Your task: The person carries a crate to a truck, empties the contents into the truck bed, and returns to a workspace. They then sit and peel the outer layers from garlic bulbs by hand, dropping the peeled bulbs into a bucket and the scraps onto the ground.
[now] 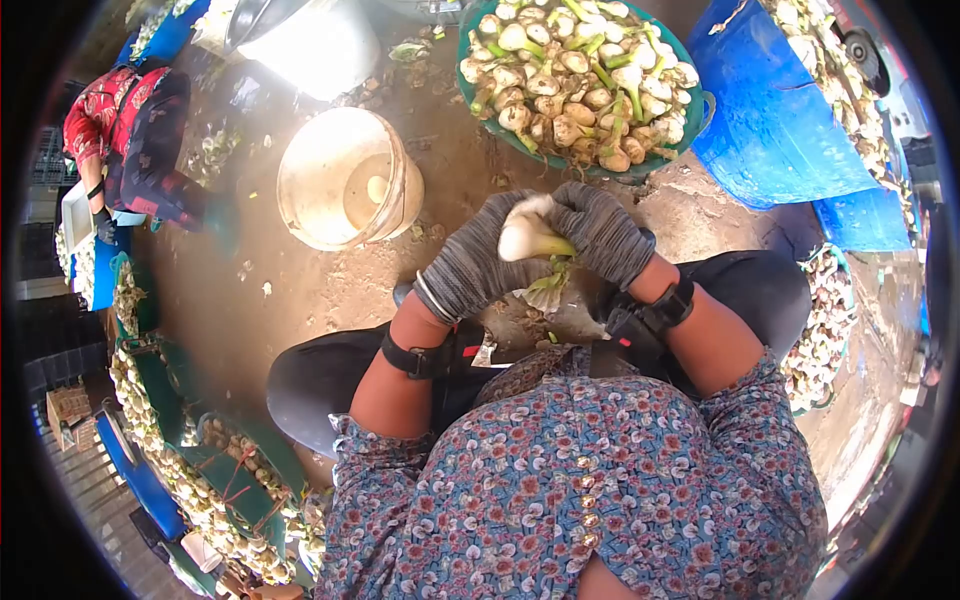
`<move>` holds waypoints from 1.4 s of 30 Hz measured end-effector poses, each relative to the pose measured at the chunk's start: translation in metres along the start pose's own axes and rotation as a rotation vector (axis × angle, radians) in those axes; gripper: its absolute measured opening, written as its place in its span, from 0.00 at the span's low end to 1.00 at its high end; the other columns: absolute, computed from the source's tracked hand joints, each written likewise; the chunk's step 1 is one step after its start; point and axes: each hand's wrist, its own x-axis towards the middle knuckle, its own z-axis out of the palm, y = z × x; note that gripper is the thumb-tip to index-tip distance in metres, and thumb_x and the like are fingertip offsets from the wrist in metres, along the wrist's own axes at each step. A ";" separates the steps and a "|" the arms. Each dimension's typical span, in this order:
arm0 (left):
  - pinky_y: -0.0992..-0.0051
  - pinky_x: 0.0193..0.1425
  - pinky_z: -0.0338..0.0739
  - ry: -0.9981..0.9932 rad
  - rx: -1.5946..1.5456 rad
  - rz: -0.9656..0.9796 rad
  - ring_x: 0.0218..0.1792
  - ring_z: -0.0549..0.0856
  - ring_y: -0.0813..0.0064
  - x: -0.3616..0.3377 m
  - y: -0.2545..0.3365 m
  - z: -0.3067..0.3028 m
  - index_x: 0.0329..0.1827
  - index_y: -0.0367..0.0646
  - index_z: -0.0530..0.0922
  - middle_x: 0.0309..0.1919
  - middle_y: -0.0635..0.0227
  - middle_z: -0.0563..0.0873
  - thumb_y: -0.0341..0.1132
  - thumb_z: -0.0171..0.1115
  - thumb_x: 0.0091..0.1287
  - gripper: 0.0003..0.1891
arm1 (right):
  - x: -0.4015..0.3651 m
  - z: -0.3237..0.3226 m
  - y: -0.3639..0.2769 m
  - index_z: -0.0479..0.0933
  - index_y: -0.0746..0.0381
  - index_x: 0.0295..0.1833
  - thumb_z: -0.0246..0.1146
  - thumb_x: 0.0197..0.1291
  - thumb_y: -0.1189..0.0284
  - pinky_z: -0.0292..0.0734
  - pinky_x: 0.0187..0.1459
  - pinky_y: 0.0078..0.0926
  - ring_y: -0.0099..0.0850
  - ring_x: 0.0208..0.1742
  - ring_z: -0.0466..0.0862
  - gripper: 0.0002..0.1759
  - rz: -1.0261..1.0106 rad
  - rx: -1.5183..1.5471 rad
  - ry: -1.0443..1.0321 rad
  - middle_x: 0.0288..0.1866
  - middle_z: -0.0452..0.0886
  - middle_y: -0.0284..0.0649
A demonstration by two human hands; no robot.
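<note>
A white garlic bulb (522, 232) with a short green stem is held up in front of my lap, between both hands. My left hand (473, 258), in a grey striped knit glove, is closed around the bulb's left and lower side. My right hand (606, 236), gloved the same way, is closed at its upper right side by the stem. Whether the right fingers also hold a tool is hidden. Below the bulb hangs a pale green leafy piece (545, 290). Just beyond my hands, a green basket (468, 88) is heaped with garlic bulbs (575, 85).
A dirty white bucket (300, 185) with a bulb inside stands ahead to the left. Blue tubs (770, 115) of garlic stand at right. Green crates (240, 480) of garlic line the left. A person in red (125, 140) bends over at the far left.
</note>
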 end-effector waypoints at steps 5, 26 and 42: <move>0.69 0.63 0.76 0.085 -0.246 0.089 0.59 0.79 0.69 0.000 -0.008 0.022 0.72 0.42 0.66 0.60 0.60 0.79 0.43 0.77 0.60 0.40 | -0.002 -0.017 0.014 0.81 0.64 0.47 0.63 0.68 0.63 0.79 0.43 0.31 0.36 0.40 0.83 0.14 0.029 0.249 -0.092 0.37 0.83 0.43; 0.69 0.50 0.80 0.795 -1.583 -0.190 0.49 0.81 0.71 0.016 -0.046 -0.034 0.67 0.40 0.69 0.57 0.64 0.82 0.52 0.51 0.76 0.27 | 0.021 -0.026 0.037 0.81 0.60 0.57 0.63 0.64 0.53 0.77 0.59 0.40 0.45 0.56 0.84 0.25 0.317 -0.414 -0.492 0.52 0.85 0.47; 0.67 0.55 0.82 0.453 -1.115 -0.384 0.49 0.83 0.63 0.047 -0.040 0.001 0.73 0.43 0.61 0.57 0.54 0.78 0.34 0.47 0.78 0.22 | 0.123 -0.039 0.062 0.73 0.58 0.68 0.74 0.53 0.61 0.72 0.66 0.43 0.46 0.61 0.79 0.36 -0.074 -0.442 0.099 0.59 0.80 0.48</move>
